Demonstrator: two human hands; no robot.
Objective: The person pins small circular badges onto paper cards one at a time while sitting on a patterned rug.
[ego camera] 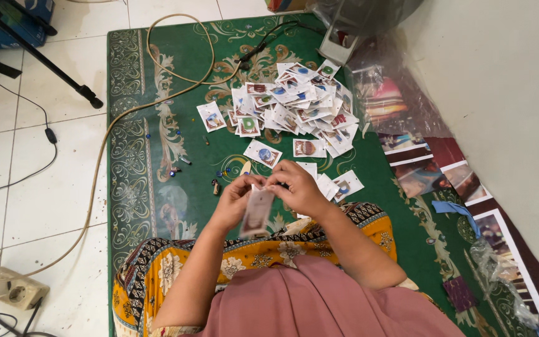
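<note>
Your left hand [235, 198] and right hand [296, 187] both pinch a small, shiny, flat packet [256, 214] over the green rug [157, 156], near a packet pile [301, 106].

— What did the hands have?

— The left hand [235, 198] and right hand [297, 187] met over the lap, both pinching the top of a small clear packet [257, 214] that hung down between them.

— And around them?

— A heap of small printed cards [301, 103] lay on the green patterned rug [138, 125] just ahead, with loose beads [179, 165] scattered to the left. A beige cable [104, 143] curved across rug and tiled floor [38, 187] to a power strip [9, 287].
</note>
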